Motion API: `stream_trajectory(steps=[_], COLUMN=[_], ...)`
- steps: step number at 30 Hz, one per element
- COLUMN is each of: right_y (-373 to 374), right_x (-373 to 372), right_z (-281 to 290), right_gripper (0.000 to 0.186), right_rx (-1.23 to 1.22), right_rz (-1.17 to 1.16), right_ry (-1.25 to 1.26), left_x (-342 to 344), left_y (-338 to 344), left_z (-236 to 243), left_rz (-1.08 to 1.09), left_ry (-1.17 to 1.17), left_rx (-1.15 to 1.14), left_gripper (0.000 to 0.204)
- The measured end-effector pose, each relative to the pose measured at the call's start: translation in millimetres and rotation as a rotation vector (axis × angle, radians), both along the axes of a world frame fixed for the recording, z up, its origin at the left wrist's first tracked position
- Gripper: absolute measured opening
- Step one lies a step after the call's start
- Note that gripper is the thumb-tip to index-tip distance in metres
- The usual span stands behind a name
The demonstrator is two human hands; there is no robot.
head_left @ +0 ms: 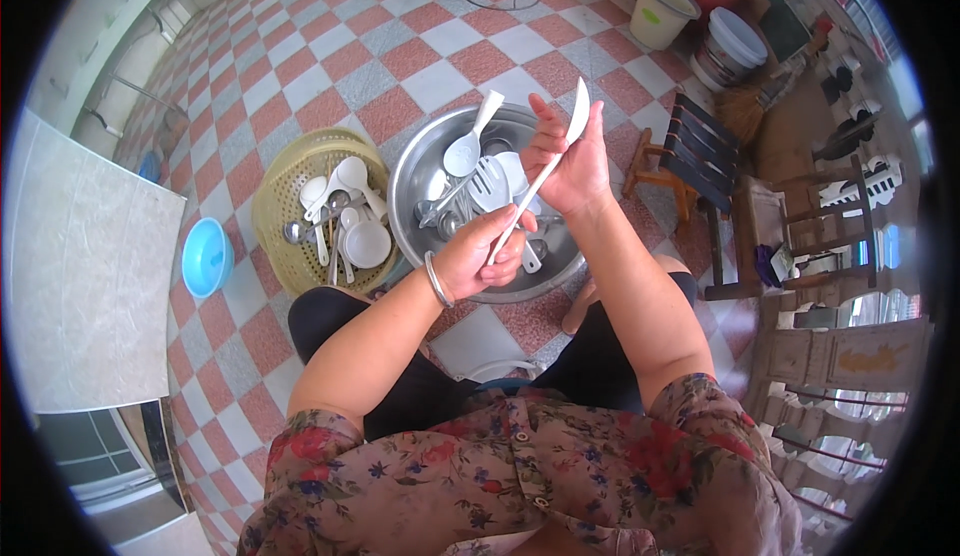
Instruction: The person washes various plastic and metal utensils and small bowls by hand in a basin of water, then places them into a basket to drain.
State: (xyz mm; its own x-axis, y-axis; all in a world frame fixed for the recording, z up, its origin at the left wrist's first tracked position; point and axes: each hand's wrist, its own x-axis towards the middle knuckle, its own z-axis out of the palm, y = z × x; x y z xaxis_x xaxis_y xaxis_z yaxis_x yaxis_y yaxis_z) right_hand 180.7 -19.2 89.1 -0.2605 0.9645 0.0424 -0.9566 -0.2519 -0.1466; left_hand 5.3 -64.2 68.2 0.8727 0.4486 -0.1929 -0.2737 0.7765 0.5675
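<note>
A long white serving spoon (pixel 578 116) slants up and to the right in front of me. My left hand (pixel 485 256), with a bangle at its wrist, is closed round the lower end of its handle. Higher up, my right hand (pixel 575 161) cups the spoon near its head, palm turned up and fingers partly curled. Beneath both hands stands a wide metal basin (pixel 405 191). Inside it lie a light grey ladle (pixel 462 156), a white slotted spatula (pixel 489 184) and several other utensils, partly hidden by my hands and forearms.
Left of the basin, a yellowish colander (pixel 275 201) holds several white and metal spoons and ladles. A blue bowl (pixel 207 258) stands farther left on the checkered tile floor (pixel 400 36). To the right are a low folding stool (pixel 690 151) and a wooden chair (pixel 790 226); buckets (pixel 662 14) stand behind.
</note>
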Motion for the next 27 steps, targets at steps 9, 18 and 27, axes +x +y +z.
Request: stream_trajectory(steps=[9,18,27], right_y=[20,-14,-24], right_x=[14,-3,18], right_z=[-24,-155,-171], right_gripper=[0.044,0.054,0.053], right_rx=[-0.32,0.067,0.199], right_rz=[-0.299,0.293,0.386], right_ry=[-0.442,-2.306,-2.349], left_x=[-27,-181,-173], left_y=[17,11,16], left_z=[-23,-93,-105], left_rz=[0.284,0.738,0.808], left_ry=[0.589,1.361,1.325], left_rx=[0.407,0.836,0.182], left_gripper=[0.021,0.019,0.053])
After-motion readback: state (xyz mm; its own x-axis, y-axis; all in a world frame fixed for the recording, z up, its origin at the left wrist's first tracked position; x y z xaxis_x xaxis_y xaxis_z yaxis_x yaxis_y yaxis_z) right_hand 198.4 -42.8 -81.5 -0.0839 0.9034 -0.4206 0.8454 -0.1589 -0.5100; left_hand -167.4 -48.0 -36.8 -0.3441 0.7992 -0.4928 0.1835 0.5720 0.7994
